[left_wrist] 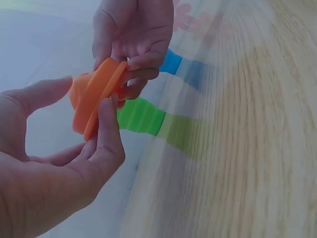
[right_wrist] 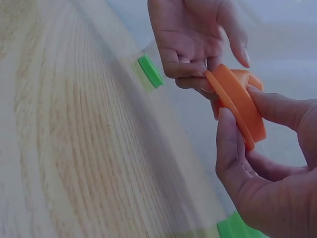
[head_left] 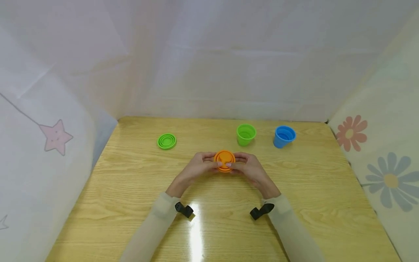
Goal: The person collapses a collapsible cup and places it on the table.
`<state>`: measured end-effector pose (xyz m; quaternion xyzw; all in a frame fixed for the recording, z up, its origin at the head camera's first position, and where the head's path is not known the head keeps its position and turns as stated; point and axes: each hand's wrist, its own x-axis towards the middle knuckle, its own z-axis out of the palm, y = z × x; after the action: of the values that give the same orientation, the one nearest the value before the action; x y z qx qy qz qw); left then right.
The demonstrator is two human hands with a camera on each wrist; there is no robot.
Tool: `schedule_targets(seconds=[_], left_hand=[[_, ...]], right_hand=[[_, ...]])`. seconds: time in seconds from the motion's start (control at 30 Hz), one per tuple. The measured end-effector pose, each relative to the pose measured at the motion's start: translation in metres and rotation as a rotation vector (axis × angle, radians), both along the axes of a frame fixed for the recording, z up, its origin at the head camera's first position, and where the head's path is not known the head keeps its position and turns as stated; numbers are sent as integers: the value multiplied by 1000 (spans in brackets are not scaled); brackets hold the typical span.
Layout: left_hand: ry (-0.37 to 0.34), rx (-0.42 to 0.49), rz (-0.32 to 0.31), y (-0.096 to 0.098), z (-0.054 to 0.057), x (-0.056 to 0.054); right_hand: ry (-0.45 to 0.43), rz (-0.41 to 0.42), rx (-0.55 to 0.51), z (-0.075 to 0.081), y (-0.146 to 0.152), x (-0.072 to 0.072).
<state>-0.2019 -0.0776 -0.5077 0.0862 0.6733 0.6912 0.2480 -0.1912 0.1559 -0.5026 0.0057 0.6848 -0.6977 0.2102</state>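
Note:
An orange collapsible cup (head_left: 224, 156) is held up over the middle of the table by both hands. My left hand (head_left: 199, 166) grips its left side, thumb on the near face and fingers behind the rim. On the other side my right hand (head_left: 251, 167) holds it the same way. In the left wrist view the orange cup (left_wrist: 94, 96) is tilted, with its flat rim facing the fingers and a bulging middle on the thumb side. The right wrist view shows the same cup (right_wrist: 237, 104) pinched between thumb and fingers.
A flattened green collapsible cup (head_left: 167, 141) lies at the back left of the wooden table (head_left: 131, 196). Behind my right hand stands an extended green cup (head_left: 246, 134), with an extended blue cup (head_left: 284, 136) farther right. White cloth (head_left: 209, 65) hangs along the back and sides.

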Motion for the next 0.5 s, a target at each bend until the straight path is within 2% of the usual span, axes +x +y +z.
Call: schedule_targets(seconds=[0.1,0.33,0.5], left_hand=[[11,-1,10,-1,2,1],[120,-112,78,5,5,7],[114,-112,101,8,0,6]], right_hand=[[3,7,4,1,0,0],[30,8,26,1,0,-1],[27,0,37,-1,1,-1]])
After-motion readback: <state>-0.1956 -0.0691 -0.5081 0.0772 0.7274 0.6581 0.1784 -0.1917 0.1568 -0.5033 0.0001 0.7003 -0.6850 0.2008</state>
